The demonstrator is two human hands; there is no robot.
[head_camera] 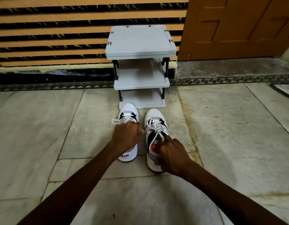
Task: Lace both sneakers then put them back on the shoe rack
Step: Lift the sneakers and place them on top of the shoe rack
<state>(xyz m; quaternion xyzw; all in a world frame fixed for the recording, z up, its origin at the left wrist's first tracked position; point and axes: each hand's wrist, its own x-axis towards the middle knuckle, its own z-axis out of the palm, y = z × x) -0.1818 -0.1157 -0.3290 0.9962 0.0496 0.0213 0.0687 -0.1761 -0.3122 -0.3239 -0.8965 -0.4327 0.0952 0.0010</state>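
Two white sneakers with black and grey panels stand side by side on the floor, toes toward a grey shoe rack. My left hand hovers over the left sneaker and pinches a white lace that runs across from the right sneaker. My right hand rests on the right sneaker's heel and collar, index finger pointing into the lace area, fingers closed on the shoe. A loose lace end of the left sneaker trails to the left.
The rack has three grey shelves, none holding shoes, and stands against a striped orange and black wall. A brown wooden door is at the right. Pale stone floor surrounds the sneakers.
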